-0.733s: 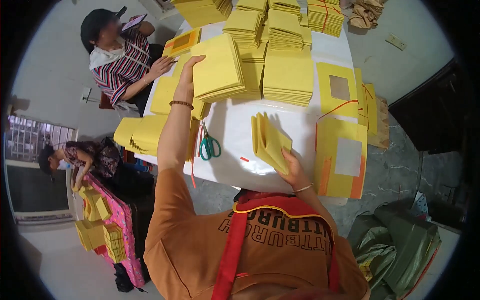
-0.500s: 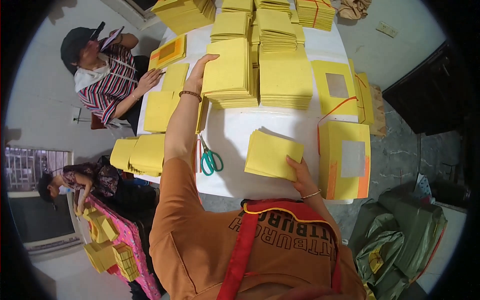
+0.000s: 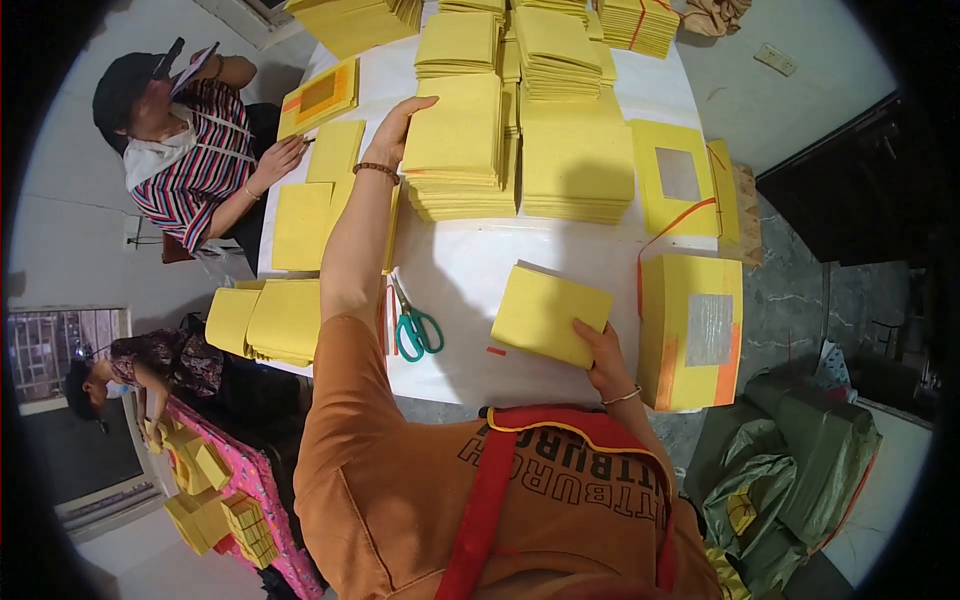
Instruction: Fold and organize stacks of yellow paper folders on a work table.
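Note:
My left hand [image 3: 398, 132] is wrapped round the left side of a tall stack of yellow paper sheets [image 3: 455, 125], its thumb at the far left corner. The fingers behind the stack are partly hidden. My right hand [image 3: 605, 352] grips the right edge of a small bundle of yellow paper sheets [image 3: 548, 312], thumb on top, low over the white table [image 3: 450, 265]. Green-handled scissors [image 3: 417, 333] lie left of the bundle. A short red strip [image 3: 496, 351] rests on the table near the bundle's lower left corner.
More yellow stacks [image 3: 577, 160] stand across the far table. Yellow packs with clear windows [image 3: 690, 335] line the right side. A person in a striped top [image 3: 205, 165] sits at the left; another person [image 3: 170, 365] bends over a pink-covered table [image 3: 285, 530]. Green sacks [image 3: 810, 460] stand lower right.
The bundle in my right hand was fanned and now looks squared up. The red strip beside it has come into sight. My left hand stays on the tall stack.

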`<state>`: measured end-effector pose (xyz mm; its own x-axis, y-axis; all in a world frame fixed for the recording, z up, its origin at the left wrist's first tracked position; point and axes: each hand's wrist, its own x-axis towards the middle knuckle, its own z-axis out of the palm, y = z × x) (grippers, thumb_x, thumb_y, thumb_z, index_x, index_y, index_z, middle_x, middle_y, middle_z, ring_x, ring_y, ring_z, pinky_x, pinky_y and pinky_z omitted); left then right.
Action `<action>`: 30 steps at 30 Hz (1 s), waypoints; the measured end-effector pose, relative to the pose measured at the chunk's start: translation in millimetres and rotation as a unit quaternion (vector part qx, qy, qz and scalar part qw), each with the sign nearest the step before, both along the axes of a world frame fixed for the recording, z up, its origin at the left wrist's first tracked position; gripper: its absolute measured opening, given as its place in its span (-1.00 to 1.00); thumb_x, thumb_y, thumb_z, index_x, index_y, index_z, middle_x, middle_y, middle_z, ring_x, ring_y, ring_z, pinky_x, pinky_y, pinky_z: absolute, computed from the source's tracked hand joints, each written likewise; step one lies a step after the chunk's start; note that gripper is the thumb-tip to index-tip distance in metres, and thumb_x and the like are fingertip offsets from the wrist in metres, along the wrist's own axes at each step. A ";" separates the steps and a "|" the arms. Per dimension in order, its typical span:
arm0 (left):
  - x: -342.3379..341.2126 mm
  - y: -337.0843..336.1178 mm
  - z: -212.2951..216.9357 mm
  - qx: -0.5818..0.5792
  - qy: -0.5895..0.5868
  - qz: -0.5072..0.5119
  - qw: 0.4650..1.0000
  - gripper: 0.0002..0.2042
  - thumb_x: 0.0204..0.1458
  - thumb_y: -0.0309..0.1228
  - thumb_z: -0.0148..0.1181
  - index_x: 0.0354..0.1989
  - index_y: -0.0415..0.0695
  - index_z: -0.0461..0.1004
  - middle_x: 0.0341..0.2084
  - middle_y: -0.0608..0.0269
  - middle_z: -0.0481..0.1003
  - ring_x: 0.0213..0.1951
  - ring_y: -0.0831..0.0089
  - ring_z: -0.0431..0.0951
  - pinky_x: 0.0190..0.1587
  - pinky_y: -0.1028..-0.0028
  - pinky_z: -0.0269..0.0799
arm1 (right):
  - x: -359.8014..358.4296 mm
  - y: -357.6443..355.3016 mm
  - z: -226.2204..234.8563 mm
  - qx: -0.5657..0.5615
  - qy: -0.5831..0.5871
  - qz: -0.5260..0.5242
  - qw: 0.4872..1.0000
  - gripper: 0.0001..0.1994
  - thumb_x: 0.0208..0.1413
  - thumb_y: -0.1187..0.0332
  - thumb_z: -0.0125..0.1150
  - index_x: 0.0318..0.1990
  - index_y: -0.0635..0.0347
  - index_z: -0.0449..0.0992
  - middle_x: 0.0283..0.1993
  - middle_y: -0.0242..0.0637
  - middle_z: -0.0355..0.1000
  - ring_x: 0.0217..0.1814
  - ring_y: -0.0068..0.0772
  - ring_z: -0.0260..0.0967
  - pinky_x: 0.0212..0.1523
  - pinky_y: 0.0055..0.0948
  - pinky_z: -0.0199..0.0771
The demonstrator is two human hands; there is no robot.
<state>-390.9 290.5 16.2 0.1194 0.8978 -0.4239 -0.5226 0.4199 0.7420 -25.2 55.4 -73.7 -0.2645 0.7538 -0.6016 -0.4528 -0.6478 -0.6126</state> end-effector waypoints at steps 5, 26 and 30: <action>-7.5 7.5 -12.0 0.011 0.063 0.013 0.998 -0.64 -0.02 -0.34 0.16 -0.10 -0.32 0.37 -0.26 0.06 0.49 -0.30 0.33 0.55 -0.24 0.41 0.52 | -0.5 -3.1 -2.5 0.009 0.000 -0.003 1.000 -0.61 0.01 0.44 0.18 0.02 0.25 0.30 -0.04 -0.27 0.36 -0.06 -0.39 0.36 -0.06 -0.42 0.40; 129.3 -202.1 35.7 0.257 0.365 0.137 0.884 -0.29 -0.03 -0.22 0.20 0.23 -0.26 0.00 -0.02 0.06 0.31 -0.05 0.38 0.35 0.02 0.45 0.24 | 21.0 -8.7 79.5 0.112 0.032 0.026 0.993 -0.56 0.02 0.50 0.15 0.09 0.25 0.23 -0.01 -0.30 0.34 -0.01 -0.42 0.33 -0.02 -0.44 0.39; 197.0 -261.5 6.4 0.156 0.253 0.043 0.954 -0.12 -0.09 -0.36 0.27 0.30 -0.21 -0.24 -0.01 0.01 0.32 0.01 0.33 0.34 0.06 0.42 0.23 | 46.6 -2.1 75.9 0.138 0.026 0.038 0.989 -0.45 0.00 0.53 0.14 0.18 0.22 0.11 0.06 -0.27 0.28 0.06 -0.43 0.27 0.03 -0.43 0.34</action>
<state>-193.9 29.0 22.6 -0.1101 0.9868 -0.1190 -0.0877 0.1096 0.9901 21.4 53.3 2.2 -0.3525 0.8637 -0.3603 -0.4442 -0.4933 -0.7479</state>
